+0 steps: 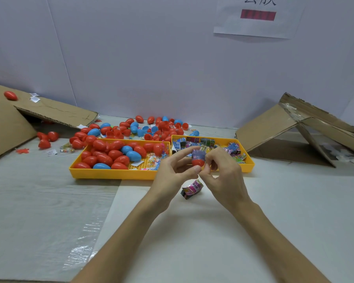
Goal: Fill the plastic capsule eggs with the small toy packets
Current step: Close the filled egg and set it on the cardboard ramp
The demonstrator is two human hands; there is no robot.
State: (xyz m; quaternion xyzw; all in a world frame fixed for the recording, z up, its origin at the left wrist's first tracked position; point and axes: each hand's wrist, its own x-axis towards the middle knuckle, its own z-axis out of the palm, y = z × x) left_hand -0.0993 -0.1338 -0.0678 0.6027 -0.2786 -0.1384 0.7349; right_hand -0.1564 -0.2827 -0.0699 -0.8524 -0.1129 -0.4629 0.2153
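Note:
Both hands meet in front of the yellow trays. My left hand (173, 172) pinches a red egg half (198, 161) between thumb and fingers. A folded toy packet (198, 154) sticks up out of that half. My right hand (221, 172) pinches the same red half from the right side. Another pink toy packet (192, 188) lies on the table just below my hands. The left yellow tray (110, 173) holds several red and blue eggs. The right yellow tray (248, 166) holds several toy packets (208, 142).
Loose red and blue eggs and egg halves (151, 129) lie in a heap behind the trays. Cardboard flaps stand at the left (6, 127) and right (290, 127). A white wall (172, 58) closes the back. Clear plastic film (80, 252) lies front left.

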